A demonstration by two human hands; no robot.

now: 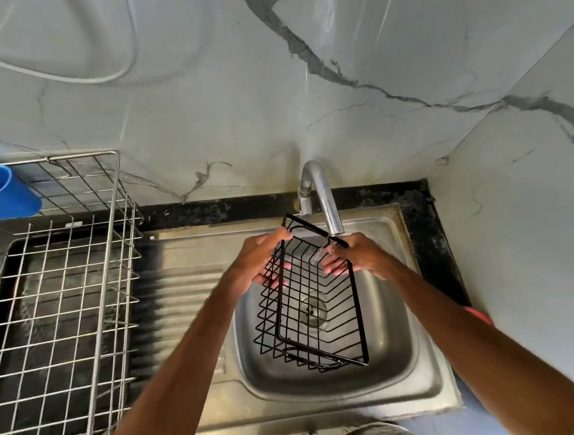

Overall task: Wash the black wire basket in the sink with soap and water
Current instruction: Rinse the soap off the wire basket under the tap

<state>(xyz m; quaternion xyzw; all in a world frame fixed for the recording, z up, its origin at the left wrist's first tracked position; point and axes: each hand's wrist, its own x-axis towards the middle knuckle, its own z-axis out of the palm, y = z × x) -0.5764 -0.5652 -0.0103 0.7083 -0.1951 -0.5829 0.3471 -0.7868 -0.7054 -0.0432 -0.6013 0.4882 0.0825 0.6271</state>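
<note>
Left hand (260, 262) and right hand (355, 256), grips curled round the black wire basket (315, 314), tilt it beneath the tap (323, 197) for rinsing.

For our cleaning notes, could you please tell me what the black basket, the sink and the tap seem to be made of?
Black wire basket: thin metal wire, likely with a matte black coating; rigid, evenly dark rods.
Sink: probably stainless steel, brushed; dull grey sheen, pressed drainer ribs.
Tap: metal, polished chrome-like; bright reflections along its curve.
</note>
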